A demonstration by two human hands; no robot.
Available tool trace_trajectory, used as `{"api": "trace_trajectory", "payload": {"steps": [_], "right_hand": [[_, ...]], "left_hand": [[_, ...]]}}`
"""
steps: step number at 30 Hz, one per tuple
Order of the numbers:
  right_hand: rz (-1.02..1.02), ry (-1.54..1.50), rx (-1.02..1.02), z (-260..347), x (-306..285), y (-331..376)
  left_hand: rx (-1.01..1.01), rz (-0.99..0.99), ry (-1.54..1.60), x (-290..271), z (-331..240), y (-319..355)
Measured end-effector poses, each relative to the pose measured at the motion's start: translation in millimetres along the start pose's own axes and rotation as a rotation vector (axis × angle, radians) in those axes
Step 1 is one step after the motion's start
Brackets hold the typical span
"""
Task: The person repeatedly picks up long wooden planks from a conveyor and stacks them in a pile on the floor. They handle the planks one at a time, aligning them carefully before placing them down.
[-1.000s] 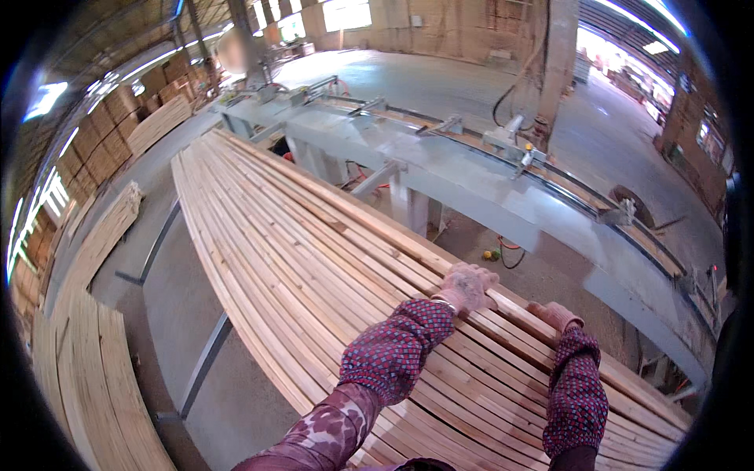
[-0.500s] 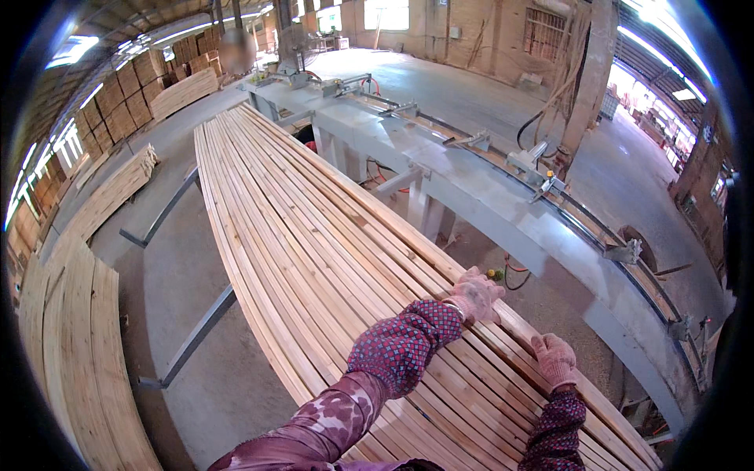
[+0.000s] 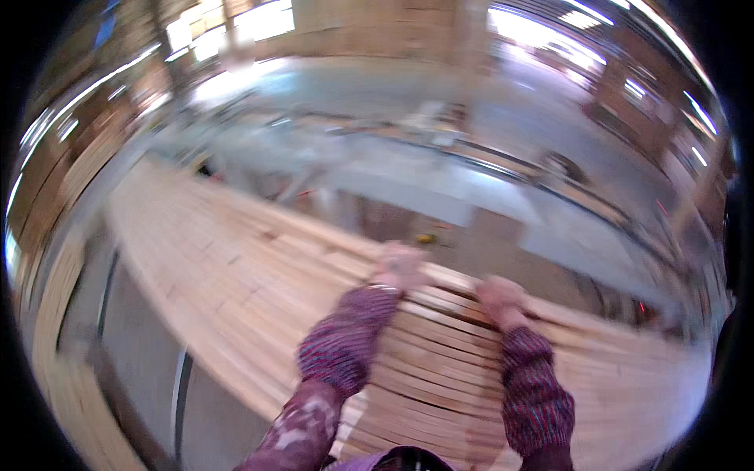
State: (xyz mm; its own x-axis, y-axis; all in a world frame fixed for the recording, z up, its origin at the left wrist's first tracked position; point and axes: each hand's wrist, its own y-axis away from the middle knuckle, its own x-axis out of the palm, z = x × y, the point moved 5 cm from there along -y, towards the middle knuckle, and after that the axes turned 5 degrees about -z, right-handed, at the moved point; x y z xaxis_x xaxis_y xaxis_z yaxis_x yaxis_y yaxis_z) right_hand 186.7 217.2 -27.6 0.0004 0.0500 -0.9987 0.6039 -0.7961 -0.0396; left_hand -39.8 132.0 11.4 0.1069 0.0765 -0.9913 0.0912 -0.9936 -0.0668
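Long pale wooden strips (image 3: 259, 290) lie side by side in a wide layer in front of me. Along the layer's far edge runs a raised wooden strip (image 3: 452, 280). My gloved left hand (image 3: 400, 267) is closed over this strip near the middle of the view. A short way to the right, my gloved right hand (image 3: 503, 302) grips the same strip, its fingers bent over the far side. Motion blur hides the fingertips of both hands. Dark gaps show between the strips under my forearms.
Beyond the strips stands a long grey metal machine bench (image 3: 393, 177) with a rail along it. A small yellow item (image 3: 426, 238) shows in the gap before it. Metal support bars (image 3: 181, 400) stick out on the left, near more stacked boards (image 3: 86, 408).
My view has swung to the right and blurred, so the layer now lies more crosswise. Both hands keep hold of the far strip and appear closer to level with each other.
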Motion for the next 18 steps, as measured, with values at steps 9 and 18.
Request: {"api": "trace_trajectory", "payload": {"steps": [9, 18], "right_hand": [[0.037, -0.268, 0.126, 46.4, -31.7, -7.6], [0.087, -0.160, 0.186, 16.4, -34.6, 19.1]], "left_hand": [[-0.080, -0.139, 0.080, 9.0, 52.4, 16.9], [0.053, -0.197, 0.075, 31.3, 29.6, -2.0]]}}
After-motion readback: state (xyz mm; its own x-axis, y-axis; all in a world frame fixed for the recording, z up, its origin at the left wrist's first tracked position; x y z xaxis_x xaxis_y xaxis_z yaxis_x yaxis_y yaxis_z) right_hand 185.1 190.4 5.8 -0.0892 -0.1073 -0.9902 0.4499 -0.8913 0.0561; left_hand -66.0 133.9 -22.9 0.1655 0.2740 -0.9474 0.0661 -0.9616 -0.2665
